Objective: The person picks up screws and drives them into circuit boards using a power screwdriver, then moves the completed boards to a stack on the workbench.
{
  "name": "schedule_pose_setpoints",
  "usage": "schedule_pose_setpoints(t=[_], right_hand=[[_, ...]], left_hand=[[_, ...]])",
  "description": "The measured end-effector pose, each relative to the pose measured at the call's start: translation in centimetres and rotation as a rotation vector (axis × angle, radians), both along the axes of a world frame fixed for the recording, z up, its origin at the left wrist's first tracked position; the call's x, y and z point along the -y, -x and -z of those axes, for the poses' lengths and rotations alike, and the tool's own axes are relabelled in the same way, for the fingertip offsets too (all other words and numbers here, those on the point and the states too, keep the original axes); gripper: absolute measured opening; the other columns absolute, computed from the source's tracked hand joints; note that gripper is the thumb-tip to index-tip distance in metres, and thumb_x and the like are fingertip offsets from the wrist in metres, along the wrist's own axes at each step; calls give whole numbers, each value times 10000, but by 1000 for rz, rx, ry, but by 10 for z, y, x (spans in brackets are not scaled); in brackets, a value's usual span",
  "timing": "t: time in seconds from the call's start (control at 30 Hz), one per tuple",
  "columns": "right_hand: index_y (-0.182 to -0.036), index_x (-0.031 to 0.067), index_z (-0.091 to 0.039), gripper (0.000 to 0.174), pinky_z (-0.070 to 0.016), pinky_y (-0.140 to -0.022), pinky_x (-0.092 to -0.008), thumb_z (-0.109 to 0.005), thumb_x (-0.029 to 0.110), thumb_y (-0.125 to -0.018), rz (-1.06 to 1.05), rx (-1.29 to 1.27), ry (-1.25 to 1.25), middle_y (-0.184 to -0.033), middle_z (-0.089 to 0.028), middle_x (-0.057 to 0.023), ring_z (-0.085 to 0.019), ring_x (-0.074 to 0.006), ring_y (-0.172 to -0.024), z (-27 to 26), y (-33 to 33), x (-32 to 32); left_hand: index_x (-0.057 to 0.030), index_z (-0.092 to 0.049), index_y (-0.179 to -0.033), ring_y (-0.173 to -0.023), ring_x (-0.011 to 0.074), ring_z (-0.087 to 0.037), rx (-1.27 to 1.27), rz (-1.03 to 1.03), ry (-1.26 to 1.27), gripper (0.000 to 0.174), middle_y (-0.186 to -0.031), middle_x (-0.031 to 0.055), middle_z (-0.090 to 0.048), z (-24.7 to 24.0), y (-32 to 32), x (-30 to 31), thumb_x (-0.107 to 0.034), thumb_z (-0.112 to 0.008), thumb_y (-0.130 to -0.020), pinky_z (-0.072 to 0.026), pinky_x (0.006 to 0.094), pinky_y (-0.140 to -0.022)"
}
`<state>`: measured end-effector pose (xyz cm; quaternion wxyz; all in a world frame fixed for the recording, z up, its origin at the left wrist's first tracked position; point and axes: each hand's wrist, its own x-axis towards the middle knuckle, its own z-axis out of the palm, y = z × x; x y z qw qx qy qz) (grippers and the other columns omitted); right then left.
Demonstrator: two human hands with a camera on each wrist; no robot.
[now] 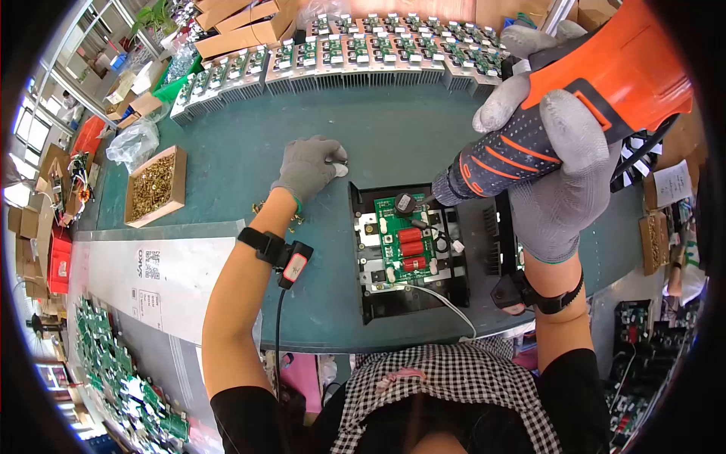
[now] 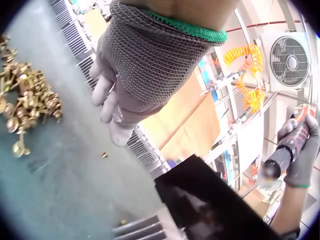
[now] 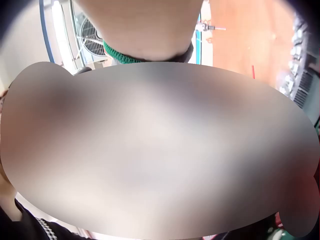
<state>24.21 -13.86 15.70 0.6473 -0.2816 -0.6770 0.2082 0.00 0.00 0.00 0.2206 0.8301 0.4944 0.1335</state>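
Note:
My gloved right hand (image 1: 567, 166) grips an orange-and-black power drill (image 1: 522, 144). Its chuck end points down-left, overlapping the upper right of a green circuit board (image 1: 389, 234) in the head view. The board carries red components and a round black part, and sits in an open black housing (image 1: 454, 291) with a white cable. Left of the housing, my gloved left hand (image 1: 310, 163) is low over the table with fingers bent and thumb near the index finger; I cannot tell whether they pinch anything. Brass-coloured screws (image 2: 30, 95) lie in a pile near it.
A cardboard box of screws (image 1: 178, 204) stands at the left on the green table (image 1: 227, 113). Rows of heatsinks with boards (image 1: 355, 57) line the back. A white printed sheet (image 1: 174, 280) covers the front left. A blur fills most of the right wrist view.

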Motion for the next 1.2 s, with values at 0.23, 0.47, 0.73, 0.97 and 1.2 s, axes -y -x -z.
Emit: schedule_pose_setpoints(t=[0.23,0.47,0.73,0.97,1.2], right_hand=[[-1055,89,-561,279,-495,-694,-435,-443,274,-881,44,-51,-187,-831,-545,-198,-575,-331,-755,3,-22,2],[-1114,39,-504,368,-482,-677,-416,-426,301,-868,-128,-177,-39,-841,-563,-203,-565,-298,-744,-21,-23,15],[-1167,-2,-451,450,-476,-670,-403,-445,322,-855,-275,-229,-105,-871,-577,-206,-555,-274,-724,-20,-17,7],[-1158,2,-477,396,-488,-681,-400,-437,271,-870,-170,-230,-6,-885,-587,-240,-569,-303,-733,-2,-18,12],[-1229,-36,-464,423,-516,-627,-326,-521,-1,-811,206,-132,61,-1011,-642,-204,-623,-199,-686,18,-3,7]], left_hand=[[-47,-629,-917,-795,134,-626,451,127,144,146,-872,18,-657,-42,-11,29,-141,-702,-832,-226,419,-1151],[-80,-587,-921,-786,88,-589,677,338,398,134,-853,-9,-644,-65,-29,73,-151,-685,-863,-122,451,-1194],[-69,-581,-927,-786,82,-569,750,336,447,190,-843,-10,-621,-68,-33,81,-174,-715,-841,-159,415,-1189],[-49,-546,-1196,-871,114,-562,712,245,701,449,-959,31,-615,-77,-34,86,-244,-725,-834,-319,422,-1076],[-158,-568,-1283,-1093,299,-536,-44,544,-120,580,-1148,78,-585,-70,-42,89,-420,-692,-780,-313,466,-1058]])
